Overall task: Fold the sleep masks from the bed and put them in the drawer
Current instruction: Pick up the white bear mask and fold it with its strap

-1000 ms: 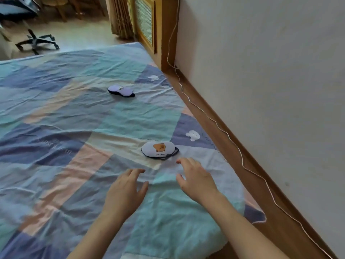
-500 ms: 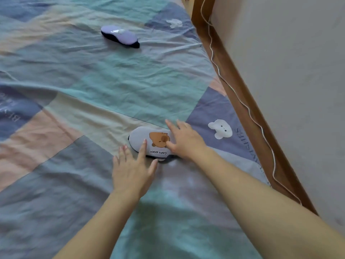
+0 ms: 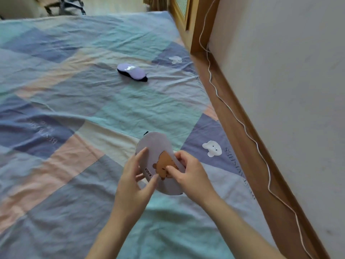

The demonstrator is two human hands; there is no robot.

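Note:
A pale lilac sleep mask with a brown capybara print (image 3: 155,146) is lifted off the bed, turned so its long axis runs away from me. My left hand (image 3: 133,176) grips its left edge, thumb on the front near the lettering. My right hand (image 3: 188,173) pinches its right edge, thumb pressed on the brown print. A second sleep mask (image 3: 131,71), purple on top with a dark underside, lies flat on the patchwork bedspread (image 3: 74,109) farther back. No drawer is in view.
A wooden bed frame rail (image 3: 240,131) runs along the bed's right side against a white wall (image 3: 289,71). A white cable (image 3: 237,118) trails along the rail. A wooden cabinet (image 3: 186,14) stands at the far corner, and office chair legs (image 3: 63,6) show beyond the bed.
Both hands reached the capybara mask, pressed on it, then picked it up off the bedspread and turned it endwise. The purple mask has not moved.

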